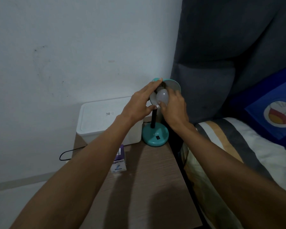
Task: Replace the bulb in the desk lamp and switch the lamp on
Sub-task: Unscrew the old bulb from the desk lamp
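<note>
The left hand [139, 103] is clamped on the teal metal lamp shade [172, 85] while the right hand [173, 106] closes around the frosted white bulb [162, 96] sitting inside it, light, smooth, likely fragile, best held round its widest part.

Your two arms are all that shows of you, and both are bare. Your left forearm [89, 154] is uncovered from the lower edge of the picture to the wrist, long and lean, with smooth skin. Your right forearm [229, 162] is the same: bare along its whole visible length, with a soft ridge of tendon near the wrist. Your left hand [137, 104] is bare too, with slim fingers and a short, pale nail on the thumb [153, 107]. Your right hand [175, 109] is bare, its knuckles faintly ridged across the back. The dim, bluish light leaves finer detail of the skin too soft to tell.
</note>
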`<state>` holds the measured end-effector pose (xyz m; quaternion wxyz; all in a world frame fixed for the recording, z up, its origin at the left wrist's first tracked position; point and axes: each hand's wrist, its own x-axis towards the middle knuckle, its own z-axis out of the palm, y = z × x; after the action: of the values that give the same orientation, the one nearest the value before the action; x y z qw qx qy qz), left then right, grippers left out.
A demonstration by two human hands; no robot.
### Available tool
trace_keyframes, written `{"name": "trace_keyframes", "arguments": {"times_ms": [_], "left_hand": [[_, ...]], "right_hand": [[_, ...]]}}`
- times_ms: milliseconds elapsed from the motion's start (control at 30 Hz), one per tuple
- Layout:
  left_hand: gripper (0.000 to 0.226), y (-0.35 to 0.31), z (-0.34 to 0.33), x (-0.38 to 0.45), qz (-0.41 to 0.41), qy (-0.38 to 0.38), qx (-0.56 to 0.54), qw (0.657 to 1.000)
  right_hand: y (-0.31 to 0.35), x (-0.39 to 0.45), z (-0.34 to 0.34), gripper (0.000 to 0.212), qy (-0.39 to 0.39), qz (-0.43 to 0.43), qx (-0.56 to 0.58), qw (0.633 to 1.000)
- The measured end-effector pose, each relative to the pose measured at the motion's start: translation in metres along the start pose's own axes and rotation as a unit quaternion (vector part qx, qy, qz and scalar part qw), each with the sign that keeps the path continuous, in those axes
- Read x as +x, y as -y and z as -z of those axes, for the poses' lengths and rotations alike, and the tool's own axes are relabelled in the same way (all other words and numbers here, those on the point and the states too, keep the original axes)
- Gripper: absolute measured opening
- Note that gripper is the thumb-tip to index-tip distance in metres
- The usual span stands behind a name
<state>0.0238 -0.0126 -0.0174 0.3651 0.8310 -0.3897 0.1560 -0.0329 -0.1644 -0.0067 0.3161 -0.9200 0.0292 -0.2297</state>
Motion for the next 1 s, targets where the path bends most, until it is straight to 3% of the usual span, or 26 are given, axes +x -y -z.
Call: {"name": "trace_keyframes", "arguments": {"times_ms": [133,300,567,700,800,900,1000], "left_hand": [[0.093,-0.001,0.001,0.0,0.001,-0.001,-0.003,1.0],[0.096,0.002,-0.001,0.001,0.01,-0.001,-0.006,1.0],[0.095,0.001,0.001,0.001,0.006,0.004,-0.007,1.0],[0.097,0.003,0.0,0.001,0.005,0.007,-0.004,1.0],[0.097,0.002,0.001,0.0,0.012,0.007,-0.005,1.0],[0.097,0.001,0.001,0.0,0.011,0.004,-0.002,1.0],[0.096,0.001,0.001,0.001,0.007,0.005,-0.004,1.0]], "right_hand": [[0.0,-0.002,0.0,0.068,0.0,0.047,0.008,0.999],[0.0,0.004,-0.002,0.058,-0.004,-0.033,0.034,0.999],[-0.001,0.008,0.001,0.065,0.017,0.019,0.02,0.999],[0.001,0.01,-0.001,0.059,0.007,-0.029,0.052,0.998],[0.003,0.013,-0.001,0.051,0.013,-0.038,0.013,0.999],[0.004,0.009,0.0,0.059,0.026,0.001,0.001,1.0],[0.002,0.007,0.0,0.062,0.014,-0.019,0.026,0.999]]}}
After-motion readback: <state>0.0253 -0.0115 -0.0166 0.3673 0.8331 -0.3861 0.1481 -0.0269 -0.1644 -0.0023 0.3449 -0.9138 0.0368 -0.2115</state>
